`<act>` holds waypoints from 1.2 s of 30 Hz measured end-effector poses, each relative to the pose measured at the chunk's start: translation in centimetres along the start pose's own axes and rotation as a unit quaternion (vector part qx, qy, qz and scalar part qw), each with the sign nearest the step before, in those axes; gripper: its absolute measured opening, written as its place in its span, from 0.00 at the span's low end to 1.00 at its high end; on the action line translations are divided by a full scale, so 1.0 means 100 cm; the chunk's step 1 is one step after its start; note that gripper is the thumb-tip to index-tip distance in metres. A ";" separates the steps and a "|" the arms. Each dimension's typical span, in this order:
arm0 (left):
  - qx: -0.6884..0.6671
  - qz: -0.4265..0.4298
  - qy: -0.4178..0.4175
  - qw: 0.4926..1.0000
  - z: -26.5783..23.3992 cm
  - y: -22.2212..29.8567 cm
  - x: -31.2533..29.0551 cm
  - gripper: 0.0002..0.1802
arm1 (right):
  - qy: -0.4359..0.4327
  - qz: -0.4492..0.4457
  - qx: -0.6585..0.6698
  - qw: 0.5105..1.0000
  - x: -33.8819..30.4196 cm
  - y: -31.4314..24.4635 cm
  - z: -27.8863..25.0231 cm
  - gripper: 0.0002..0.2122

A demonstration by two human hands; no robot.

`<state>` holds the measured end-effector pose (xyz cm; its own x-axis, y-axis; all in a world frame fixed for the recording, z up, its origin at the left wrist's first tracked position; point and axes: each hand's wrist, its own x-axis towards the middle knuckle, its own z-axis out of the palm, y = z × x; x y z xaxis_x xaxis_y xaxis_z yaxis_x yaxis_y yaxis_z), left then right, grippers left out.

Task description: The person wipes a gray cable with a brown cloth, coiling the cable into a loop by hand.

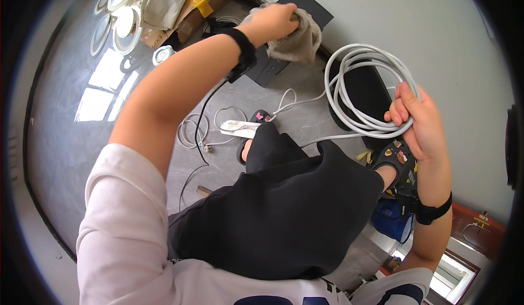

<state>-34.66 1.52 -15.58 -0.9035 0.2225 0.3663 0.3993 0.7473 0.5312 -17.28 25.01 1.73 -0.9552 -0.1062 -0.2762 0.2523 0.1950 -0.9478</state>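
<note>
My left hand (274, 21) reaches to the far middle, its fingers closed on a beige cloth (305, 42) that hangs down over a dark box (268, 71). Over at the right, my right hand (416, 117) grips a coil of white cable (349, 111) by its near right side, with fingers and thumb wrapped round the loops. From the coil, one length runs left toward a white power strip (236, 129) on the floor, beside my foot. Another length passes down behind my dark trouser leg.
A loose cable with a plug (206, 148) lies left of the power strip. At the far left are an open cardboard box (188, 18) and several round white-rimmed discs (126, 29). A black box (360, 95) stands behind the coil. A blue bag (390, 220) sits below my right foot.
</note>
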 end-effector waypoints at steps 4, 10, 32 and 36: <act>-0.236 -0.152 0.068 0.957 -0.066 0.029 -0.003 0.15 | -0.005 -0.008 -0.003 1.000 -0.002 -0.003 -0.003 0.12; -0.567 -0.206 0.056 0.796 -0.126 0.076 -0.050 0.17 | -0.014 -0.017 -0.039 0.999 0.002 -0.018 0.015 0.12; -0.214 0.004 0.206 0.955 -0.119 0.136 -0.079 0.08 | 0.048 -0.292 -0.281 0.913 -0.008 -0.046 0.070 0.10; -0.283 -0.077 0.269 0.918 -0.111 0.115 -0.066 0.10 | 0.038 -0.235 -0.260 0.936 0.041 -0.053 0.044 0.17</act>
<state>-22.40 1.68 -3.45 -0.8095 -0.3129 0.4967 0.4275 0.2657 0.8641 -21.84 19.26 4.96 -0.9548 -0.2344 0.1827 -0.2895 0.5940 -0.7506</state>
